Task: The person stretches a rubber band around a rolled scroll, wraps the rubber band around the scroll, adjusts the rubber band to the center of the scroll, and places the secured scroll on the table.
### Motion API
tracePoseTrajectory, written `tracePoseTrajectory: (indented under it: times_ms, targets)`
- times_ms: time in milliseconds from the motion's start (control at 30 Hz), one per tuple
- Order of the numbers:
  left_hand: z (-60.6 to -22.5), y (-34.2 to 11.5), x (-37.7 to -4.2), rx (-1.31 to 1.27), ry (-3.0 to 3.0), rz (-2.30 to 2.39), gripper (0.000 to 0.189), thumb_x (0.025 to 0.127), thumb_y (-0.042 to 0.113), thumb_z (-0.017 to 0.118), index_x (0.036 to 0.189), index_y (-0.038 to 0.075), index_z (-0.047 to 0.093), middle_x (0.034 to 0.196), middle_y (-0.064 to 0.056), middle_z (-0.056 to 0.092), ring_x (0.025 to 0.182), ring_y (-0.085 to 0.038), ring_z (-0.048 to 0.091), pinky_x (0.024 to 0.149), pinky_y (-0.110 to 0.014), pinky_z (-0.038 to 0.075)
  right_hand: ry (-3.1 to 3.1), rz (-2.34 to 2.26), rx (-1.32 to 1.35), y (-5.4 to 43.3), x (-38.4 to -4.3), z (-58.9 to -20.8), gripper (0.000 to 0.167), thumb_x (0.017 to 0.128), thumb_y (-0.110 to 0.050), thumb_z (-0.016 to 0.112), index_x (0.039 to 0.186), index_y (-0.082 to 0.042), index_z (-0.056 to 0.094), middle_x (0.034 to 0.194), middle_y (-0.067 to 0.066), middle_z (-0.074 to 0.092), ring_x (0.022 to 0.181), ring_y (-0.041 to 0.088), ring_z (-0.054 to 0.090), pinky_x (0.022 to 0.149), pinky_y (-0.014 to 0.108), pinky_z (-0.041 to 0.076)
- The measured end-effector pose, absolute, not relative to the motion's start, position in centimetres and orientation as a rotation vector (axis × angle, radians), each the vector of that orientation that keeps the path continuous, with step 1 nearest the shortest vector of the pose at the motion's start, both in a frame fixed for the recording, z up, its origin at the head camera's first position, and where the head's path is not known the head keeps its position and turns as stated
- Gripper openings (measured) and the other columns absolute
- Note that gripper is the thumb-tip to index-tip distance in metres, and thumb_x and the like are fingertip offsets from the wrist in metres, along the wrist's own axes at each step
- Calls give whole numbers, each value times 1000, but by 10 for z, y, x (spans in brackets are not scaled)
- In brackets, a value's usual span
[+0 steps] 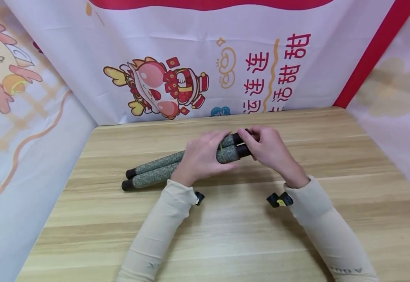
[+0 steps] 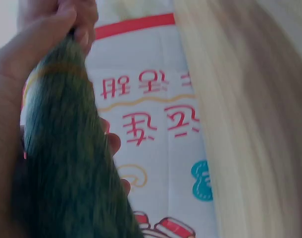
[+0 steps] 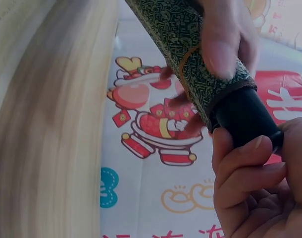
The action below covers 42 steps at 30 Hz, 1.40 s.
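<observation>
1. Green patterned stuff covers two long rolls [image 1: 157,174], lying side by side and slanting across the back half of the wood-look table [image 1: 240,235]. Can't tell if their left tips touch the tabletop.
2. Both rolls have dark ends [image 1: 243,150], and a thin yellowish band [image 1: 222,153] goes around them near the right side.
3. Left hand [image 1: 203,154] is wrapped over the rolls, gripping them just beside that band, fingers around the back.
4. Right hand [image 1: 270,149] has its fingers curled, pinching at the dark stubs on the right. Can't tell if it's got one or both, since the hand covers part of them.
5. Both arms wear pale sleeves [image 1: 314,201], with a small black gadget [image 1: 280,200] at each wrist.
6. Behind the table hangs a white cloth [image 1: 176,29] with a cartoon figure [image 1: 162,88] and red Chinese characters [image 1: 255,61] printed sideways.
</observation>
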State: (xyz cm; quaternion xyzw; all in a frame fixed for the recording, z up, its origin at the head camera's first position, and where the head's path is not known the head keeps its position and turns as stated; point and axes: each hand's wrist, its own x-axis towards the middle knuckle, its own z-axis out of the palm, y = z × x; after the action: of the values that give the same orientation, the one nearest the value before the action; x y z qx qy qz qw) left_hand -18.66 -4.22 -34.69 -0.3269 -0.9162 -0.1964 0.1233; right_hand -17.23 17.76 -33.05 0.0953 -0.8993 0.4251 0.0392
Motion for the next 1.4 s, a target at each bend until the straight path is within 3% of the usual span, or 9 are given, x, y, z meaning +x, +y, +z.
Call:
tracePoseTrajectory:
  times_ms: [133, 367, 700, 1067, 1400]
  targets:
    - [-349, -38, -185, -965, -2665, -651, 81, 80, 62, 84, 143, 18, 60, 126, 0, 73, 99, -18, 70, 79, -41, 59, -2749, 1320, 295, 176, -172, -332, 49, 107, -53, 55, 108, -7, 72, 67, 8, 65, 50, 21, 60, 47, 33, 47]
    - [-348, -50, -190, -917, -2746, -596, 78, 75, 55, 88, 140, 22, 63, 121, 3, 75, 94, -16, 69, 78, -41, 57, -2764, 1293, 222, 184, -174, -331, 52, 107, -56, 53, 114, -8, 72, 73, 10, 66, 53, 22, 60, 48, 34, 49]
    - [-351, -42, -189, -958, -2684, -637, 93, 77, 63, 86, 150, 15, 54, 136, -4, 70, 111, -22, 70, 89, -46, 59, -2738, 1259, 275, 185, -172, -327, 47, 108, -51, 53, 107, -8, 71, 69, 9, 64, 51, 21, 59, 47, 33, 48]
    - [-349, -47, -193, -953, -2782, -598, 82, 81, 55, 85, 148, 20, 53, 137, 2, 70, 111, -20, 69, 99, -46, 47, -2749, 1303, 236, 185, -174, -327, 49, 108, -52, 53, 116, -7, 72, 71, 9, 64, 52, 21, 59, 47, 33, 47]
    - [-348, -55, -194, -955, -2801, -551, 81, 79, 50, 86, 147, 19, 54, 132, 0, 71, 108, -20, 70, 98, -48, 50, -2754, 1297, 234, 192, -178, -327, 55, 107, -58, 50, 113, -8, 72, 70, 10, 62, 53, 22, 57, 48, 33, 47]
